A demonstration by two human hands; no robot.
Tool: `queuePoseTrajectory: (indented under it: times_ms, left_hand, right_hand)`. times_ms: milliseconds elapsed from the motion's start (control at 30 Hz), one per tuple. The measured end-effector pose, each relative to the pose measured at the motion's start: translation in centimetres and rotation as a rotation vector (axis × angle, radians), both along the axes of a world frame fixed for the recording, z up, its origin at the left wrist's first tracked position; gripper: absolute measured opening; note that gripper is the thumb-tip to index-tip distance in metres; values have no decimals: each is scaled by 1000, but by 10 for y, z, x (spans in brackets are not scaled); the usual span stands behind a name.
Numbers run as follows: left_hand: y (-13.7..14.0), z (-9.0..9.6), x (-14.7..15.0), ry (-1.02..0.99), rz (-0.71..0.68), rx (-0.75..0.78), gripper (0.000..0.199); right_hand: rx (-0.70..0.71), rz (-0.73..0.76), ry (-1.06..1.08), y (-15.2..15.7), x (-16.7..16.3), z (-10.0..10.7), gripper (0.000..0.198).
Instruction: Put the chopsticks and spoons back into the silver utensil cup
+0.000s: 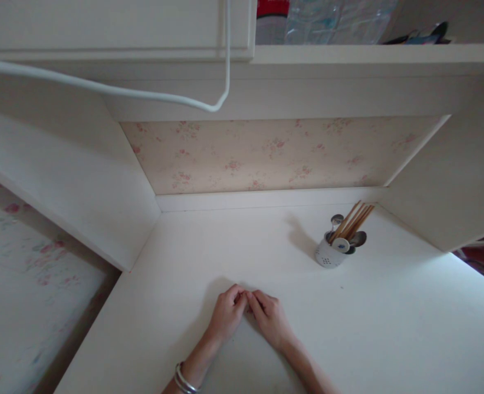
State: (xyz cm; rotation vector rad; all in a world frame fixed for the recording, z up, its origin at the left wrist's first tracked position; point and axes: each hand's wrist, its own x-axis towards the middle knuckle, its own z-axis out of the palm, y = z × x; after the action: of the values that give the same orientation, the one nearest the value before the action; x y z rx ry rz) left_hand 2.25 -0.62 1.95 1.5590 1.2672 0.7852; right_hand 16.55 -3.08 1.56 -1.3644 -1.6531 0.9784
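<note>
My left hand rests on the white tabletop, its fingers curled closed. Against it lies my right hand, also closed, so that the thumbs and fingertips of both meet. No object shows in either hand, though the insides of the curled fingers are hidden. Around my left wrist are silver bangles. Farther back and to the right of both hands stands a white perforated utensil holder, upright and apart from them. It holds several wooden chopsticks and metal spoons.
Side panels flank the tabletop, and floral wallpaper covers the back. Overhead, a shelf carries clear plastic items. A white bent rod or cable crosses the upper left in front of a cabinet door.
</note>
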Motion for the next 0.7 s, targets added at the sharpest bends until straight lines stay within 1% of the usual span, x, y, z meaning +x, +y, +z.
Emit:
queuePoseTrajectory:
  times_ms: [67,133,200,233,267,333,400,433,500,533,600,700]
  left_hand:
    - [0,1,0,-4,-3,-2,31]
    - [-1,2,0,-11,-3,-5,33]
    - [-1,2,0,-1,4,-11,35]
    - [-2,3,0,13,10,-13,36]
    - [-2,3,0,28,18,-14,37]
    - [-2,3,0,53,25,-17,38]
    - [-2,3,1,65,20,-25,38]
    - [-2,3,1,70,14,-29,38]
    - [-2,3,1,81,-2,-31,38]
    - [-2,3,1,86,-9,-29,38]
    - [-2,2,1,91,-21,-21,38]
    - [-1,2,1,90,-22,-13,38]
  right_hand:
    - [-18,-3,37,0,-2,0,38]
    - [-74,-28,123,-1,-1,-2,37]
    - [-150,-110,265,0,6,-6,35]
    - [-173,-182,337,1,13,-7,33]
    - [-173,-279,401,3,24,-7,32]
    - [-102,-533,486,7,55,-5,32]
    - [17,-840,554,12,94,2,40]
    - [56,-965,556,14,114,6,46]
    - [83,-1109,506,18,149,14,62]
    - [83,-1131,465,20,163,16,71]
    - [78,-1103,361,25,183,16,87]
    - [66,-1020,213,40,196,9,105]
